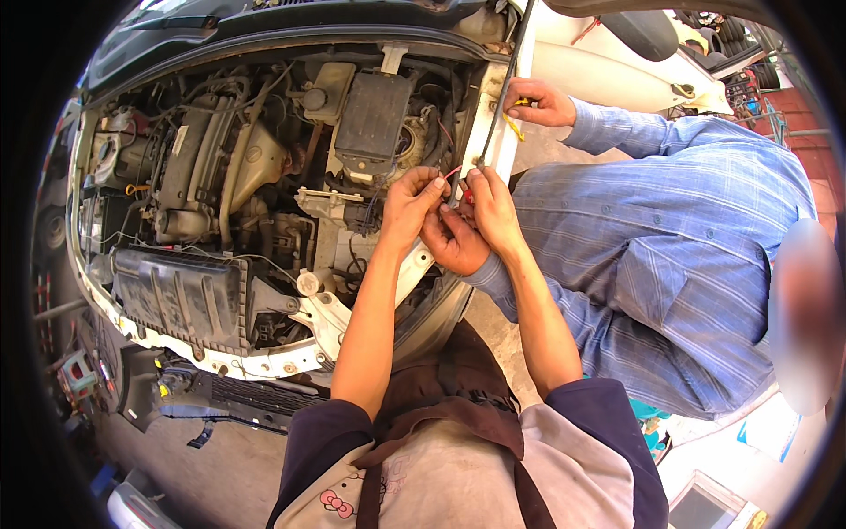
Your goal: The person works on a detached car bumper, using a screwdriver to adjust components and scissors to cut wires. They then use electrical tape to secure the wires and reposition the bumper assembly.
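Observation:
My left hand [414, 204] pinches a thin red wire [453, 173] at the fender side of the engine bay. My right hand [488, 204] is beside it, fingers curled at a small dark-and-red piece [468, 192] that is too small to name. A co-worker's hand [455, 245] is just below and between my hands, touching the same cluster, partly hidden. The co-worker's other hand [539, 104] holds a small yellow item [518, 128] at a long dark rod [496, 106] above my right hand.
The open engine bay [203, 176] fills the left, with a battery [370, 115] nearby. A co-worker in a blue plaid shirt [661, 247] leans in from the right. A detached bumper [229, 397] lies on the floor below. A pale car panel [599, 62] is behind.

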`<state>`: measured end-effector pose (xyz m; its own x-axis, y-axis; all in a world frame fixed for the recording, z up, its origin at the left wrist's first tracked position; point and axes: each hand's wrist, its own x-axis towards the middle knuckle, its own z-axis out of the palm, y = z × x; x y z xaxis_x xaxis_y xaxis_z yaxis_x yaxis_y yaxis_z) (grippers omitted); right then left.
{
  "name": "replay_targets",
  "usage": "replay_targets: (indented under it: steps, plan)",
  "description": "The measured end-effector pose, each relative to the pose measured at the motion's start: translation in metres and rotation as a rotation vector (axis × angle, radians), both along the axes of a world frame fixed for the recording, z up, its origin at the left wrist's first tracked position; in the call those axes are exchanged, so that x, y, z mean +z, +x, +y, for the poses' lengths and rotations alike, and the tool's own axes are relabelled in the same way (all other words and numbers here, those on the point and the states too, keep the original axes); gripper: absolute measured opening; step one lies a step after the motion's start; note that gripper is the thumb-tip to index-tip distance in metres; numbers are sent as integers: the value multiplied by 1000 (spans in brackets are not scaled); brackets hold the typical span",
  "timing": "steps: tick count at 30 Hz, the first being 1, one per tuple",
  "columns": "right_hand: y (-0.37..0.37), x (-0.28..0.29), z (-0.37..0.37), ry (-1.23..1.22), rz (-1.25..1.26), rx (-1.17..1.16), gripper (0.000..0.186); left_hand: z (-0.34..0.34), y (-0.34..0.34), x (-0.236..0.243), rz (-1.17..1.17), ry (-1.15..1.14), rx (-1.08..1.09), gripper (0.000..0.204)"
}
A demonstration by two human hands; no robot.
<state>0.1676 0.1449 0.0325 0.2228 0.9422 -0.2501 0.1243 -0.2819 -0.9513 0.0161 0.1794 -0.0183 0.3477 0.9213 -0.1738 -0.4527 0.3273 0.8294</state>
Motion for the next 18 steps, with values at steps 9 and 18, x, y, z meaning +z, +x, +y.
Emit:
replay_targets:
  steps: [9, 18]
  plan:
    - [-3, 2, 1, -36, -118, -19, 38, 4, -3, 4, 44, -5, -48, 19]
    - [-4, -1, 4, -17, -192, -12, 34, -1, 2, 3, 143, 111, 38, 17]
